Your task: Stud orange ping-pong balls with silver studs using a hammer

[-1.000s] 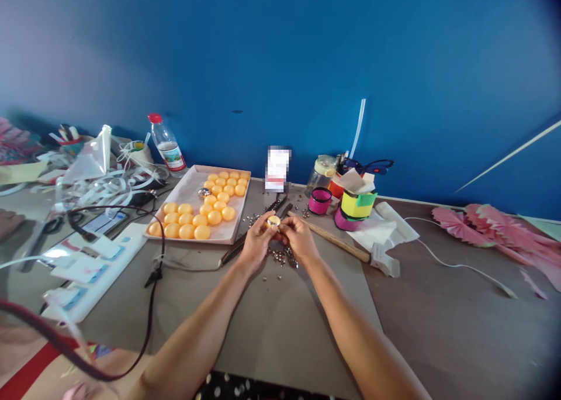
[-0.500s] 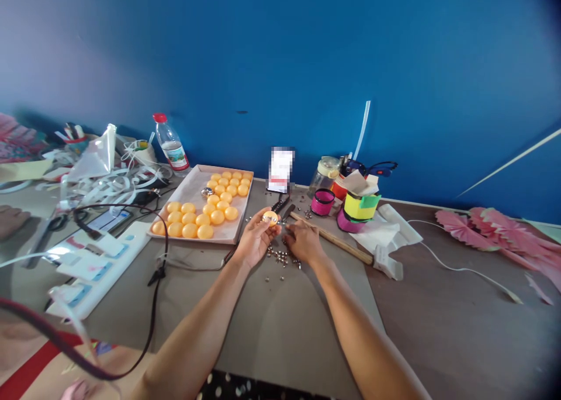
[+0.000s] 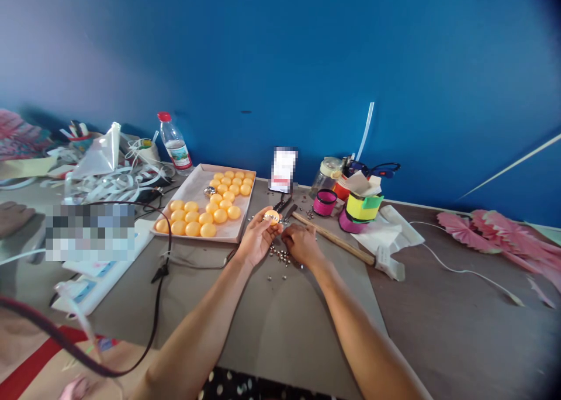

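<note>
Head view, nearest first: saw two bare forearms stretched out over the grey tabletop (image 3: pixel 272 330). Found the left hand (image 3: pixel 256 239) clamped on a small orange ball (image 3: pixel 272 216), pinched at the fingertips and raised just off the tabletop. Found the right hand (image 3: pixel 300 243) just beside it, palm down, fingers curled onto a scatter of small metal beads (image 3: pixel 280 258); could not tell whether anything was pinched there. Noted a black cable (image 3: pixel 160 254) looping at the left, near a white power strip (image 3: pixel 100 268). Noted a wooden-handled hammer (image 3: pixel 335 240) lying aslant to the right of the hands. Further back, spotted a dark hand tool (image 3: pixel 283 203) just past the ball, and a shallow tray (image 3: pixel 193 183) to its left with rows of more orange balls (image 3: pixel 205 216). Beyond these, against the blue wall, made out a plastic bottle (image 3: pixel 175 145), a jar (image 3: pixel 326 175) and stacked tape rolls (image 3: pixel 363 207).
</note>
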`<state>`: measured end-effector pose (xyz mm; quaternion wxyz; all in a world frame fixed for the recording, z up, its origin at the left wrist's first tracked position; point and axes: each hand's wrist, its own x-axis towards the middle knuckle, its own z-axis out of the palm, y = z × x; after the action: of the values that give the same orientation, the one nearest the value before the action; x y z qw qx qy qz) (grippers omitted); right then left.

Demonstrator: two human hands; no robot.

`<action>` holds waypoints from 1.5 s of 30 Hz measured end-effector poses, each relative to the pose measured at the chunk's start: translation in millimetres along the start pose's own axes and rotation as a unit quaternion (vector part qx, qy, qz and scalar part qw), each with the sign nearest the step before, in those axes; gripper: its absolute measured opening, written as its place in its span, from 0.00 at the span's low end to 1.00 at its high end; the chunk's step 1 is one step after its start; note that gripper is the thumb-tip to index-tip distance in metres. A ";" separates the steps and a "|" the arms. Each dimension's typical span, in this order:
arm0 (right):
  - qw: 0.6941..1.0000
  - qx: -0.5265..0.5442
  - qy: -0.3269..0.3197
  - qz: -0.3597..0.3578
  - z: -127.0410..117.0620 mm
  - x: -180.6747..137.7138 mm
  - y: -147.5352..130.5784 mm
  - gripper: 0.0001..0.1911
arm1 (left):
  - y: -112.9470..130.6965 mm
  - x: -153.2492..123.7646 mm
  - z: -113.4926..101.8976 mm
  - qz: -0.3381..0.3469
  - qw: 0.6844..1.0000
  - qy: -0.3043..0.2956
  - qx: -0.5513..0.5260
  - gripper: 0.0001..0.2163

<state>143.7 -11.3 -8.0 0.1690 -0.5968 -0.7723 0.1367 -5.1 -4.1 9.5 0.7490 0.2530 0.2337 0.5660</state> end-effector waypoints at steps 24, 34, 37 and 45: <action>0.738 0.656 0.120 0.104 1.4 10.0 -13.0 0.12 | -6.2 -0.8 -2.2 -0.027 0.998 -0.020 0.058 0.14; 0.748 0.649 0.111 0.087 10.4 10.9 -10.0 0.09 | -11.2 2.5 -7.2 -0.024 0.998 -0.009 0.058 0.12; 0.747 0.651 0.101 0.088 7.7 10.1 -12.0 0.08 | -13.0 3.4 -8.4 -0.022 0.998 -0.012 0.060 0.12; 0.751 0.648 0.094 0.087 8.6 10.2 -10.4 0.07 | -13.3 2.5 -5.3 -0.022 0.998 -0.007 0.065 0.13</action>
<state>128.6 -4.1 -10.5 0.5746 -0.4187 -0.4232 0.5616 1.8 -4.2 -3.3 0.7446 0.2999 0.2702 0.5316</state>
